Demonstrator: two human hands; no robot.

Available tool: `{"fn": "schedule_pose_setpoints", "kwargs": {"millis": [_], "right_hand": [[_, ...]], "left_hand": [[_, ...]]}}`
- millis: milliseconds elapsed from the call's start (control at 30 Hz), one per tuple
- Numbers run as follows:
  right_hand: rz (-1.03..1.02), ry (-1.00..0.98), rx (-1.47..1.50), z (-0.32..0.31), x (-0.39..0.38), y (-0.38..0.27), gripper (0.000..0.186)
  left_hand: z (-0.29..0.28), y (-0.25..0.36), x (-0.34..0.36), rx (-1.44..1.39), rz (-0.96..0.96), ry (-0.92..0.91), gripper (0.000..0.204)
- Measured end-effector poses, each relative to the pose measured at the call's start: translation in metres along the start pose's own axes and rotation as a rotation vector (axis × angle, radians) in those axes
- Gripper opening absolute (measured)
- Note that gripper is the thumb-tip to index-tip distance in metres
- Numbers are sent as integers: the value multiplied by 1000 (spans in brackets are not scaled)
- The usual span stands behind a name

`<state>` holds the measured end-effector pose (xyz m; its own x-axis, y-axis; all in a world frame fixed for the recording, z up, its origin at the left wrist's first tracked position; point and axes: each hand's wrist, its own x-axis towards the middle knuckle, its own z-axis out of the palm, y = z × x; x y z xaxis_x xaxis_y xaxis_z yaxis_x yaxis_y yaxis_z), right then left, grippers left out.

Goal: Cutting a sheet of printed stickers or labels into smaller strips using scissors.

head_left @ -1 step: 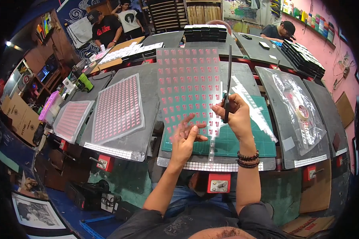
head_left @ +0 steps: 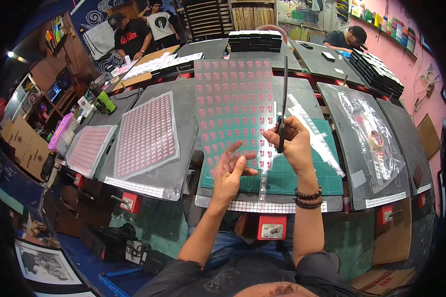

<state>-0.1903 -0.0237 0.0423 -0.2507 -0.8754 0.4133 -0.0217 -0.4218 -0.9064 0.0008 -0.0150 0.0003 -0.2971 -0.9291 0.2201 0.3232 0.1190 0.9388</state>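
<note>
A clear sheet printed with rows of small pink motifs (head_left: 233, 94) stands raised in front of me. My left hand (head_left: 230, 180) grips its lower part, fingers showing through the film. My right hand (head_left: 295, 151) holds black scissors (head_left: 284, 94), long blades pointing up along the sheet's right edge, with my thumb at that edge. Behind and below lie a green cutting mat (head_left: 307, 183) and several narrow clear strips (head_left: 314, 138), on a grey board (head_left: 302, 91).
Left boards carry printed sheets (head_left: 143, 133) (head_left: 86, 151), beside a green bottle (head_left: 104, 101) and pink box (head_left: 62, 131). Right: plastic film with a tape roll (head_left: 375, 139). Behind: stacked black boxes (head_left: 255, 42) (head_left: 374, 74) and three people (head_left: 131, 39) (head_left: 158, 27) (head_left: 347, 42).
</note>
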Motion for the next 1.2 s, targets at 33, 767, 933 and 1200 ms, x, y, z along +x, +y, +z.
{"fn": "schedule_pose_setpoints", "kwargs": {"millis": [33,767,933,1200], "right_hand": [[0,0,0,1,0,0,32],[295,50,-132,-24,-26,-6,41],[226,-155,-146,-18,-71,8,32],[251,-274,-290,-9,-90,8,26]], "left_hand": [[0,0,0,0,0,-1,46],[-6,-4,7,-38,272,353,40],[-7,-3,4,-15,264,340,42],[-7,-4,-1,-78,265,370,38]]}}
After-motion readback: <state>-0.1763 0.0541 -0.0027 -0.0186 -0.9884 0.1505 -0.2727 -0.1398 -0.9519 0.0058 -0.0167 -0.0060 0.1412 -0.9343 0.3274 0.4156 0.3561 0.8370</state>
